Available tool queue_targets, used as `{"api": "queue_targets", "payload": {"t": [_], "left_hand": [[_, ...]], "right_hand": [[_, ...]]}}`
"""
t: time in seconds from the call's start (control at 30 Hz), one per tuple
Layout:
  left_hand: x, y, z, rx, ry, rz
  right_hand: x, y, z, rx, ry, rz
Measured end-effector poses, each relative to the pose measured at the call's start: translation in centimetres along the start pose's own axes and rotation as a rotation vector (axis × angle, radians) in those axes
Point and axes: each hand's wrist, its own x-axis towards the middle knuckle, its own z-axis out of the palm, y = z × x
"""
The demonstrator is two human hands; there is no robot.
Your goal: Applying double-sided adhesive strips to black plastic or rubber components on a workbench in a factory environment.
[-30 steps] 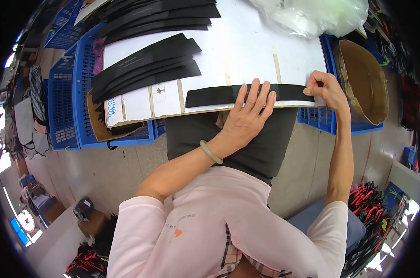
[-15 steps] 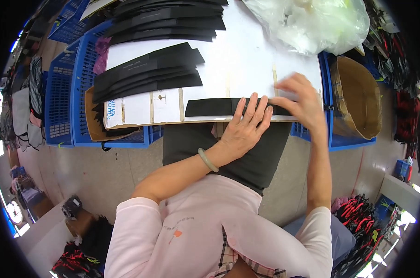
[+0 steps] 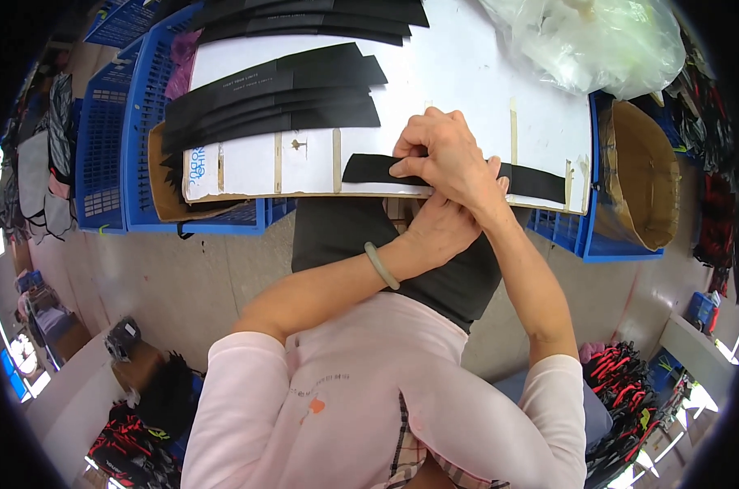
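Two bare hands at the near edge of a white worktop (image 3: 459, 65), seen from above. A black strip (image 3: 536, 182) lies lengthwise just inside that edge, its middle hidden by the hands. The left hand (image 3: 444, 232), with a pale bracelet (image 3: 382, 266) at its wrist, reaches over the strip's middle; its fingertips show beyond the right hand (image 3: 444, 153), which crosses above it. The right hand's grip is narrow, thumb and forefinger drawn close over the strip's left part; whether fabric is pinched between them cannot be told. The left grip is largely covered, so its pressure and exact shape cannot be told either.

Points of risk, as judged: with the wrists crossed, a sideways pull by the right hand could drag the left along and skew the strip. Because the strip lies so near the edge — light pressure would worsen this — a tug toward the body could bring it over the side. Fanned black strips (image 3: 284, 94) lie at the upper left, their outer ends at or past the worktop's left side; a knock from the left arm could tip some into the blue crate (image 3: 137, 155) beside it.
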Motion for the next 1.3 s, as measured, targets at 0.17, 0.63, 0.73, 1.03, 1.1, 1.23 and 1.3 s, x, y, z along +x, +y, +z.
{"api": "queue_targets", "payload": {"t": [0.17, 0.63, 0.73, 1.03, 1.1, 1.23, 1.3], "left_hand": [[-0.1, 0.1, 0.2, 0.015, -0.015, 0.008], [0.4, 0.5, 0.2, -0.038, 0.029, 0.013], [0.8, -1.0, -2.8, -0.151, 0.183, 0.141], [1.6, -15.1, -17.7, 0.182, 0.401, 0.128], [0.5, -20.9, -16.6, 0.273, 0.304, 0.013], [-2.2, -23.5, -11.6, 0.14, 0.203, -0.197], [-1.7, -22.3, -12.0, 0.077, 0.216, -0.253]], "right_hand": [[0.0, 0.2, 0.2, -0.005, 0.01, 0.006], [0.3, 0.7, -1.1, 0.065, -0.044, -0.026], [-0.7, 0.0, -3.7, 0.624, 0.042, 0.23], [-3.0, 0.5, -12.8, 0.718, 0.509, 0.123], [2.1, -2.0, -10.9, 0.665, 0.436, 0.08], [14.4, -1.8, -4.7, 0.12, 0.39, -0.312], [18.9, -1.5, -1.7, -0.149, 0.474, -0.357]]}}
